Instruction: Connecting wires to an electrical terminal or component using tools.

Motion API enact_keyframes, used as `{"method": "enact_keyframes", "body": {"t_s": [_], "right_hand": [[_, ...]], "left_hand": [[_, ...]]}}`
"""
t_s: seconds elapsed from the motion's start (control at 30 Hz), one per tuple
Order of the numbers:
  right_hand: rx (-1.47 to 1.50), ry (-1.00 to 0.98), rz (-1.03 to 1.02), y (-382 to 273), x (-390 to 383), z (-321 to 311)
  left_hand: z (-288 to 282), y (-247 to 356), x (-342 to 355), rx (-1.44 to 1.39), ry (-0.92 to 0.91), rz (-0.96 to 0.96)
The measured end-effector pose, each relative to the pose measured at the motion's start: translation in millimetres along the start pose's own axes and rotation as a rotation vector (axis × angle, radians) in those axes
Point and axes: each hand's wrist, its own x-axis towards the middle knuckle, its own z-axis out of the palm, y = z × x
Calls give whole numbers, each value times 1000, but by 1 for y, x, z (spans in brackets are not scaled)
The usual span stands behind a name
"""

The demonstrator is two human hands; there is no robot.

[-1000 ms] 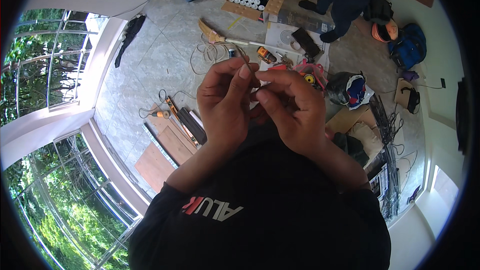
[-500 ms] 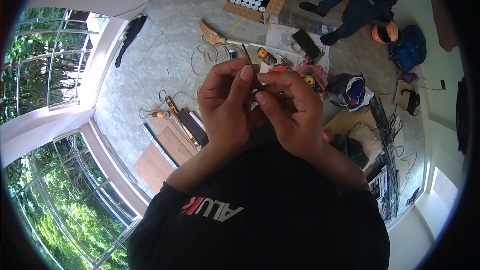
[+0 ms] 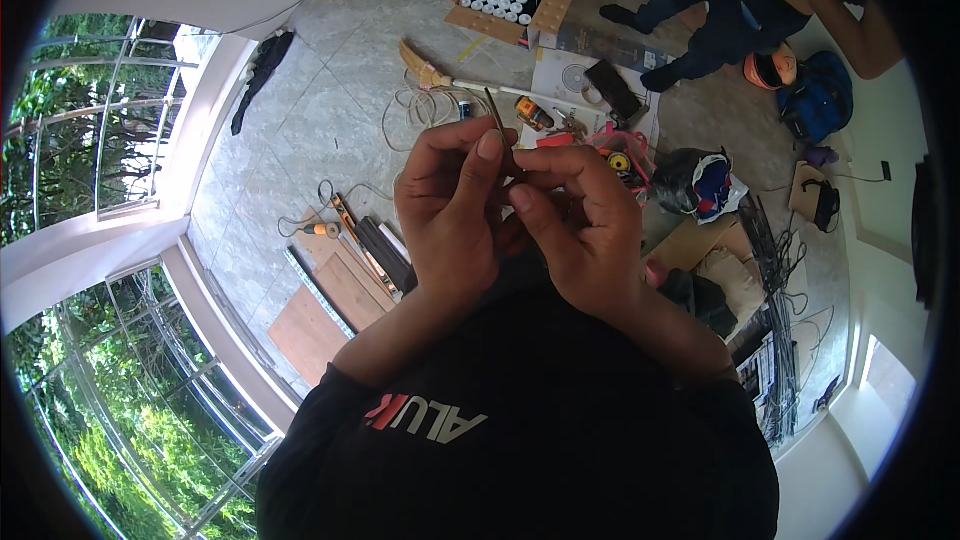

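Both hands are raised close together in front of my chest. My left hand pinches a thin, dark metal rod between thumb and fingers; its upper end sticks out past the fingertips, tilted slightly left. Beside it, my right hand is closed, with thumb and index finger bent in toward the rod's lower end. Fingers cover that end, and whether the right fingertips grip the rod or another small piece cannot be made out.
Beyond my hands lie an orange-and-black power drill, coiled cable and an open carton of white-capped containers. Brown boards are at left. A black bag, a blue backpack and a person in dark trousers are at right.
My hands and the rod have barely moved. At the upper right the other person's arm has swung further right and down; at the top, another person's leg has partly gone out of view.
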Motion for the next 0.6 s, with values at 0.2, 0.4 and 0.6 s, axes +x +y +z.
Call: {"method": "enact_keyframes", "body": {"t_s": [0.2,0.4,0.6], "right_hand": [[-10,6,-42,0,1,1],[26,4,-71,4,2,2],[49,-18,-17,3,2,2]], "left_hand": [[-9,-4,2,60,-46,52],[-9,-8,0,95,-60,125],[-9,-6,-1,112,-79,130]]}}
